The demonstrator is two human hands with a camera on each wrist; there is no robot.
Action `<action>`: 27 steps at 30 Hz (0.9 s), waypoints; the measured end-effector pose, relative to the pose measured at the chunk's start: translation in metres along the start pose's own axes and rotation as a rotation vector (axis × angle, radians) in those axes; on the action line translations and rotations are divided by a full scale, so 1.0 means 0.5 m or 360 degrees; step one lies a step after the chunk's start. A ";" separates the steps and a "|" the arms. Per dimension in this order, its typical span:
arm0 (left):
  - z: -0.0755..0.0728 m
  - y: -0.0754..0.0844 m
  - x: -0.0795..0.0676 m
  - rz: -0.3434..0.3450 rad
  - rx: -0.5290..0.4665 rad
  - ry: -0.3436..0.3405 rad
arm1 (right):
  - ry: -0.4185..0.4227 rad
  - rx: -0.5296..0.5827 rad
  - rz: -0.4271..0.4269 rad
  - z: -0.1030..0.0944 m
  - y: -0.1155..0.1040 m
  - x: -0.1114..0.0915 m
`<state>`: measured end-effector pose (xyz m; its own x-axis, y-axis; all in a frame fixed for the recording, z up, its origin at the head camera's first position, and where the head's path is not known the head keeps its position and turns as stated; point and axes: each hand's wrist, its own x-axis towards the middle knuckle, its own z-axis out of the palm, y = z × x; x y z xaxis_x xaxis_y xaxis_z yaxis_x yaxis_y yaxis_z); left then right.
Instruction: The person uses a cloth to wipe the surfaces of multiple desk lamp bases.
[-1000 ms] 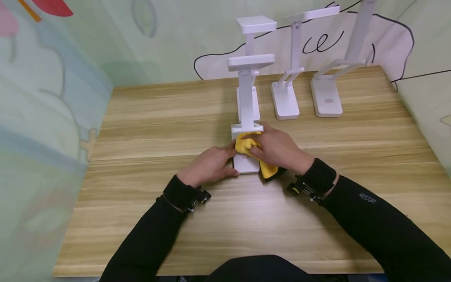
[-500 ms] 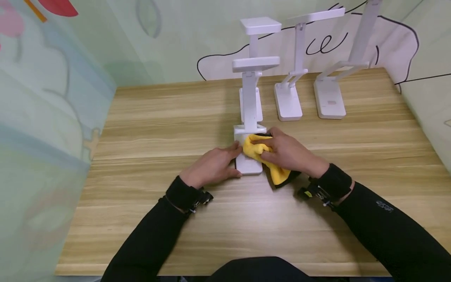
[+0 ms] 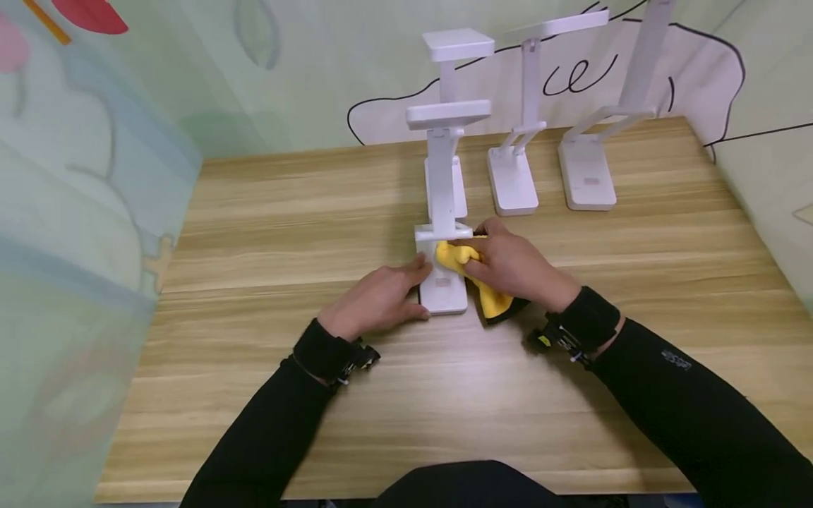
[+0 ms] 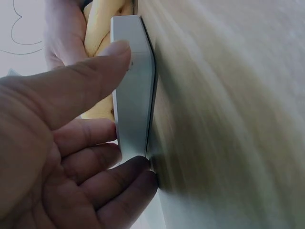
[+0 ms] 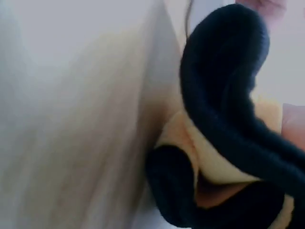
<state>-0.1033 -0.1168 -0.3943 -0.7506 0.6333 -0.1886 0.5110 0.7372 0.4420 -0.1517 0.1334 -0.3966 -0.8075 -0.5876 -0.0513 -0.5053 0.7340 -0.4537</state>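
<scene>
A white desk lamp [image 3: 441, 183] stands upright in front of me, its flat base [image 3: 442, 300] on the table. My left hand [image 3: 381, 300] holds the base from the left; in the left wrist view the thumb lies on the base's edge [image 4: 133, 90] and the fingertips rest along its side. From the right, my right hand [image 3: 517, 268] grips a bunched yellow cloth [image 3: 492, 300] with a dark edging, pressed to the base's upper right just below the lamp's hinge. Folds of its dark edging [image 5: 224, 71] cover much of the right wrist view.
Behind the held lamp, close to it, stands another white lamp [image 3: 459, 45]. Two more lamps, one in the middle [image 3: 513, 183] and one farther right [image 3: 588, 176], are near the back edge of the wooden table [image 3: 286, 233]. Painted walls rise behind and to the left.
My right hand has drawn the cloth rightward across the base to its right side, uncovering a small mark on top. The left hand and the lamp have stayed in place.
</scene>
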 end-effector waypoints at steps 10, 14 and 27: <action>0.002 0.002 0.000 -0.0014 -0.0026 0.0016 | -0.0159 -0.0194 -0.0439 0.009 -0.049 -0.057; 0.000 0.000 -0.003 -0.0037 -0.0014 0.0009 | -0.0111 -0.0299 -0.0621 0.025 -0.071 -0.064; 0.003 -0.009 -0.004 0.0048 -0.0015 0.0025 | -0.0036 -0.0318 -0.0830 0.006 -0.014 -0.094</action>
<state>-0.1037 -0.1209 -0.3970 -0.7413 0.6515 -0.1609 0.5299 0.7154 0.4554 -0.1094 0.1549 -0.3935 -0.4296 -0.8958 0.1144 -0.8856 0.3932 -0.2471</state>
